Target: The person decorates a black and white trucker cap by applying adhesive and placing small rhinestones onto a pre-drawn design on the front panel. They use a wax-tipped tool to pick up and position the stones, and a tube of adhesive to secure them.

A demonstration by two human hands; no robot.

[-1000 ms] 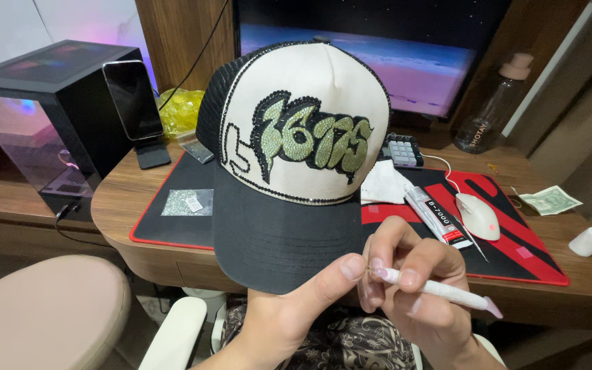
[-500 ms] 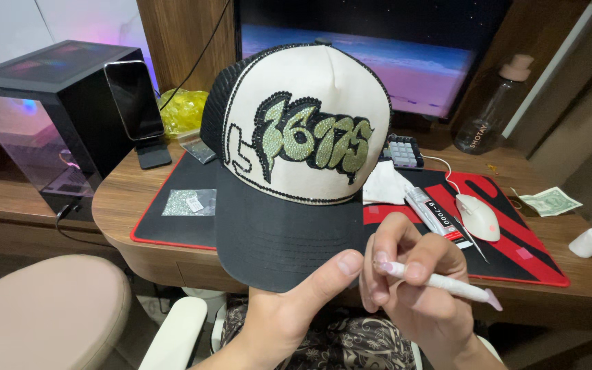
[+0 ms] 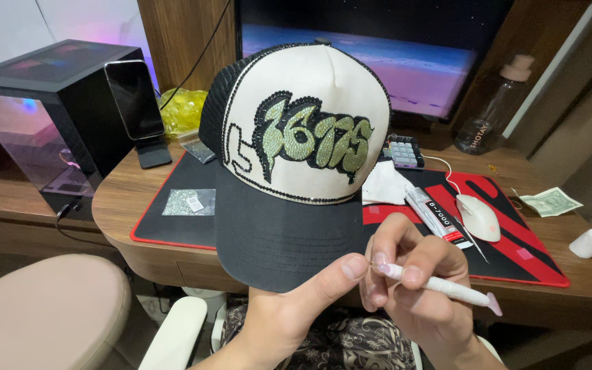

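Left: my left hand grips the cap by its brim, raised over the table edge. Right: my right hand pinches a white pen; glue tube, mouse close behind.

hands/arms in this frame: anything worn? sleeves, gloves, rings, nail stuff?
Both bare. Left hand: no glove, no ring or watch showing, forearm uncovered to the frame edge, short plain thumbnail. Right hand: no glove or ring either, wrist bare, nails short with a pale pinkish look. No sleeve visible on either arm.
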